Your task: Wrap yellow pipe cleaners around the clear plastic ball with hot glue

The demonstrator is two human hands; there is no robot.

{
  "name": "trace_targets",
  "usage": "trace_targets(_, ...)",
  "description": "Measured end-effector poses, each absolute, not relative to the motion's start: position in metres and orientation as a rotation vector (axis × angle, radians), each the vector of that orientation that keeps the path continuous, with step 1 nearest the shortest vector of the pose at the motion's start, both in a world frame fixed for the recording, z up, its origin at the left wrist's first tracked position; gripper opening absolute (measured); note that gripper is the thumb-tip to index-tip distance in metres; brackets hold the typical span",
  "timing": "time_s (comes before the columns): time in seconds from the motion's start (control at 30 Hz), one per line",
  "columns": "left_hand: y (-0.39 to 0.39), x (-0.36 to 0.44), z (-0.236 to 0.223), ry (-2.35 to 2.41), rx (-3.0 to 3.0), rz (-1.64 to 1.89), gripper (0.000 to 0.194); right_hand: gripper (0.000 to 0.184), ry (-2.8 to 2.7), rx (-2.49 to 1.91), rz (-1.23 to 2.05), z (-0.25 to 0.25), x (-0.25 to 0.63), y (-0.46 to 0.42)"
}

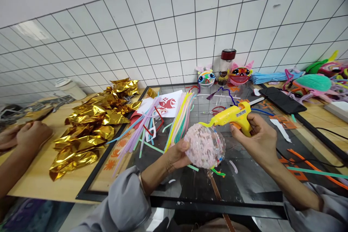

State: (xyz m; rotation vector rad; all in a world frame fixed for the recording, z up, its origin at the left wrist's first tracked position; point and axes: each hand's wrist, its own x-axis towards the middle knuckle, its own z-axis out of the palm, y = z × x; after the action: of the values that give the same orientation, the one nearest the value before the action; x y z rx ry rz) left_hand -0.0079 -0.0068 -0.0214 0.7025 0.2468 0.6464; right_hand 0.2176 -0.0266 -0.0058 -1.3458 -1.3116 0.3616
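My left hand (pixel 179 154) grips the left side of a round, clear ball (pixel 203 146) partly covered in pale pink fuzzy strips, with small coloured bits along its right side. In my right hand (pixel 257 134) is a yellow hot glue gun (pixel 231 115), a white glue stick poking out of its back. The gun's tip points left, at the top of the ball; whether it touches is hard to make out. Fingers wrap around the gun's handle and trigger. Beneath both hands lies a dark glass-topped board (pixel 239 185) with a black frame.
Bundles of pastel pipe cleaners (pixel 179 123) lie left of the ball. Crumpled gold foil (pixel 92 116) spreads farther left, near another person's hands (pixel 34 136). A black phone (pixel 284 99), a lidded bottle (pixel 227 67) and decorated animal-faced balls (pixel 240 74) stand toward the wall. A cord crosses at right.
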Motion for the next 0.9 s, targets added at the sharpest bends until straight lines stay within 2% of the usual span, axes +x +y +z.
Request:
trace_targets(0.2, -0.0040, -0.0101, -0.0231, 0.259, 0.705, 0.667, 0.084, 0.024, -1.289, -1.302, 0.359, -0.0008, 0.2145, -0.0278)
trace_targets(0.37, -0.0030, -0.0100, -0.0214, 0.240, 0.688, 0.707, 0.077, 0.023, -1.299, -1.310, 0.329, -0.0009, 0.2164, -0.0279)
trace_targets(0.6, -0.0032, -0.0105, -0.0199, 0.261, 0.709, 0.662, 0.091, 0.023, -1.322, -1.334, 0.308, -0.0025, 0.2196, -0.0279)
trace_targets(0.8, -0.0026, -0.0103, -0.0234, 0.253, 0.713, 0.696, 0.082, 0.023, -1.323, -1.327, 0.289, 0.0006, 0.2186, -0.0287)
trace_targets(0.9, -0.0018, -0.0098, -0.0236, 0.239, 0.708, 0.709, 0.089, 0.022, -1.333, -1.328, 0.252, 0.0028, 0.2181, -0.0290)
